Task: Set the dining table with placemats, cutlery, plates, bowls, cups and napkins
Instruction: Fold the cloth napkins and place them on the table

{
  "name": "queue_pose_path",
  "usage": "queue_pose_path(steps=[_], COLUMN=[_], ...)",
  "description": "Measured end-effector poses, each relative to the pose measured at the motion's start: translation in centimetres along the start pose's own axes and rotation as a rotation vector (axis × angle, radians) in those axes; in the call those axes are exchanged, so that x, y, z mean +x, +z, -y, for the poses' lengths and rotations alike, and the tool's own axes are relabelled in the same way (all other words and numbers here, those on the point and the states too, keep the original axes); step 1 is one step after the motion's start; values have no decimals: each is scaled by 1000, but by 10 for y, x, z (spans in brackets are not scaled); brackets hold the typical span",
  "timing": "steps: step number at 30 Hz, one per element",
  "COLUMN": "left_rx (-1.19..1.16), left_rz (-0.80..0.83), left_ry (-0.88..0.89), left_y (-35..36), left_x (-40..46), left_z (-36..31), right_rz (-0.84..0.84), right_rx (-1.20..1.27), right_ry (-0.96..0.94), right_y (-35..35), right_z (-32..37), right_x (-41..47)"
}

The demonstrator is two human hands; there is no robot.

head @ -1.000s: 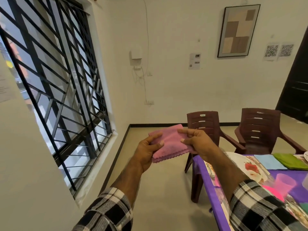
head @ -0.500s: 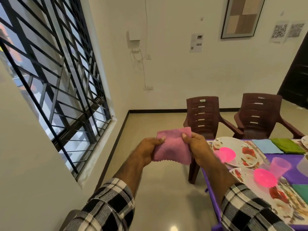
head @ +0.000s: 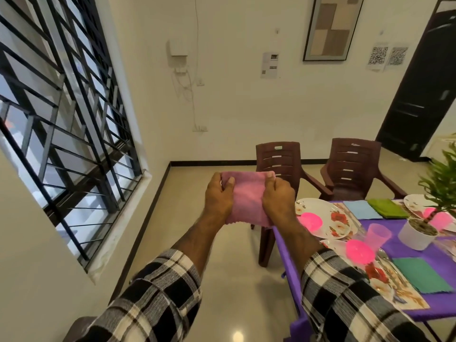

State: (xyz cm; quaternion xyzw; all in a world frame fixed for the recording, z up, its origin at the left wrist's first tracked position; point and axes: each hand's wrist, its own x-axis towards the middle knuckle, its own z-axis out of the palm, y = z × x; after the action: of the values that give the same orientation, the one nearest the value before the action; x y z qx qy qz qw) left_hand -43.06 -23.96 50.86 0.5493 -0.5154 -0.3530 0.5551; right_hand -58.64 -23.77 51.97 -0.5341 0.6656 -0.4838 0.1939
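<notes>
Above bare floor left of the purple-clothed table (head: 417,245) edge: folded pink cloth napkin (head: 249,198) pinched at both sides, left hand (head: 218,195) and right hand (head: 277,197) gripping it (scalloped hem hanging low, table corner just beside).

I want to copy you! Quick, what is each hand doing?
Left hand: fingers pinch the pink napkin.
Right hand: fingers pinch the same napkin.
</notes>
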Motion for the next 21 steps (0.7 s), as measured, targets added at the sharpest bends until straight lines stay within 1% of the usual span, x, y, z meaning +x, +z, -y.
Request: queue_pose_path(steps=[2, 3, 5, 6, 7, 9, 10, 11, 14, 16, 19, 21], left_rx=[62, 106, 158, 139, 60, -200, -280, -317, -422, -464, -367, -284], left_rz=[-59, -87, -133, -145, -143, -65, -4, 45, 107, 148, 204, 325], left_ry=[178, 239, 287, 253, 159, -155, -254, -281, -228, -218, -188, -138], left_y=[2, 3, 3, 3, 3, -1, -5, -9, -22, -28, -33, -39], left_x=[-1, -2, -4, -4, -5, -4, -4, -1, 5, 6, 4, 1], left_z=[-6, -8, -14, -17, -22, -35, -40, -40, -34, -26, -21, -21], right_rz=[-67, -88, -109, -96, -57, 76, 151, 215, 314, 345, 348, 375], right_rx=[-19, -25, -23, 15, 97, 318, 395, 452, 659, 723, 679, 685], right_ry=[-14, -16, -4, 17, 45, 117, 126, 114, 85, 110, 120, 83], right_y=[-2, -2, -4, -6, -8, -12, -15, -17, -23, -24, -27, -34], right_z=[8, 12, 22, 26, 28, 30, 30, 28, 18, 8, -2, -5], right_x=[1, 2, 2, 2, 3, 2, 3, 4, 8, 9, 8, 8])
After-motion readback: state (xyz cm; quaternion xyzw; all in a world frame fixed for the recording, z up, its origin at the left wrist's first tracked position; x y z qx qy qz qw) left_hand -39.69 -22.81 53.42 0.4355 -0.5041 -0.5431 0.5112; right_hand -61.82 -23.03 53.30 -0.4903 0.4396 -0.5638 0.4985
